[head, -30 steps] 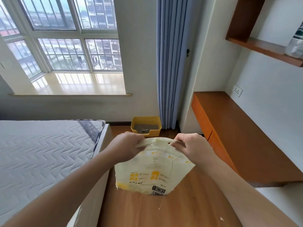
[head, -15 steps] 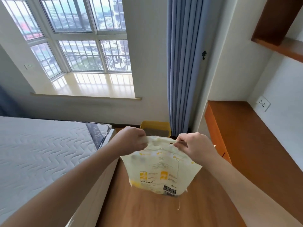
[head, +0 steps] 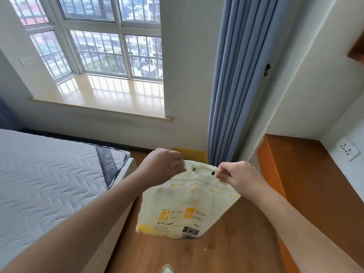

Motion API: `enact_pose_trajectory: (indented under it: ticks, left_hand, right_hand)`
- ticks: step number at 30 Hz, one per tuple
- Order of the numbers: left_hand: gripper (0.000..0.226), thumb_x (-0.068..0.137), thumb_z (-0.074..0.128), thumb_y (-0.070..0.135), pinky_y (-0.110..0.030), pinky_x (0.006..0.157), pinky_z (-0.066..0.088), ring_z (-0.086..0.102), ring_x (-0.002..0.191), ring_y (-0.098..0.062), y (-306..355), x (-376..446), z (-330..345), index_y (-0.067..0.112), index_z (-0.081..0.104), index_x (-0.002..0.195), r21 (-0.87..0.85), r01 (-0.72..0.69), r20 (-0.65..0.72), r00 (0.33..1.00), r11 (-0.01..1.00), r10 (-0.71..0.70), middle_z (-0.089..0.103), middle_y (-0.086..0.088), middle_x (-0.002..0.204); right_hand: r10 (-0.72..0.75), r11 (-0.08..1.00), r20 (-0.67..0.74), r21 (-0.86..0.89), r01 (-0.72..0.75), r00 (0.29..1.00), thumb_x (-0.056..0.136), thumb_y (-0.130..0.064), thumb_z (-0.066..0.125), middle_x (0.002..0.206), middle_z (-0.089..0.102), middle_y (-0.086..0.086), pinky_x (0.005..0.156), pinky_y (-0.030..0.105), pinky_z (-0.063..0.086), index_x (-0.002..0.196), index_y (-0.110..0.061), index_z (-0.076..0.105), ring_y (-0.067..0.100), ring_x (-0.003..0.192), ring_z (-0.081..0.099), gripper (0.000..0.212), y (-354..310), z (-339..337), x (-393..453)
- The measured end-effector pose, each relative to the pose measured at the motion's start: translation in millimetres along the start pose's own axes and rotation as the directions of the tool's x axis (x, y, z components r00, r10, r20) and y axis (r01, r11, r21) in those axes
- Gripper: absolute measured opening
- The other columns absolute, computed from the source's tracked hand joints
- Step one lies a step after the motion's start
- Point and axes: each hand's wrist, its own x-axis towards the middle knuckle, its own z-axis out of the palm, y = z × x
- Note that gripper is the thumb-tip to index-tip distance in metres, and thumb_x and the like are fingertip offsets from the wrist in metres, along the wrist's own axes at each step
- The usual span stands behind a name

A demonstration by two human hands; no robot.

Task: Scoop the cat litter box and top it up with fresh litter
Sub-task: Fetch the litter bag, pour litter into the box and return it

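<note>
A pale yellow litter bag [head: 187, 205] with yellow print and a barcode hangs in front of me above the wooden floor. My left hand [head: 165, 164] grips its top left corner and my right hand [head: 238, 175] pinches its top right corner, holding the top edge between them. The yellow litter box [head: 194, 153] stands on the floor by the wall under the curtain; only its far rim shows above the bag, and its inside is hidden.
A mattress [head: 49, 180] on a white bed frame fills the left. An orange-brown desk [head: 307, 178] runs along the right wall, with a socket [head: 347, 148] above it. A blue curtain [head: 236, 81] hangs behind the box. The floor strip [head: 177, 253] between bed and desk is narrow.
I have come closer to the wall and the litter box, which has slipped mostly behind the bag. Both hands keep their hold on the bag's top.
</note>
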Motion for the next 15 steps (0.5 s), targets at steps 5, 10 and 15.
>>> enact_pose_trajectory:
  ticks: [5,10,15]
  left_hand:
    - [0.021,0.09,0.064,0.045,-0.022,0.07,0.038,0.058,0.081,-0.012,-43,57,-3,0.025,0.07,0.093,0.015,-0.013,0.023,1.0,1.0,0.013,0.055,0.018,0.076]
    - [0.02,0.089,0.063,0.044,-0.026,0.067,0.038,0.055,0.078,-0.015,-83,102,-5,0.025,0.07,0.09,0.022,-0.006,0.006,1.0,1.0,0.006,0.06,0.014,0.075]
    - [0.019,0.087,0.066,0.04,-0.029,0.07,0.044,0.058,0.08,-0.02,-117,134,-16,0.022,0.072,0.09,0.005,0.062,-0.06,0.996,0.998,-0.061,0.071,0.004,0.085]
  right_hand:
    - [-0.025,0.999,0.089,0.033,0.023,0.996,0.092,-0.041,0.058,0.081,0.058,-0.019,0.074,0.023,0.045,0.1,-0.023,0.063,0.008,0.084,0.057,0.02,4,9,72]
    - [-0.125,0.981,0.127,0.162,0.104,0.984,0.087,-0.042,0.066,0.122,0.058,-0.013,0.099,0.027,0.042,0.129,-0.03,0.054,0.007,0.112,0.051,0.045,-12,9,138]
    - [-0.143,0.981,0.052,0.139,0.135,0.988,0.095,-0.04,0.053,0.118,0.063,-0.005,0.091,0.032,0.045,0.125,-0.023,0.057,0.015,0.109,0.055,0.034,-30,16,196]
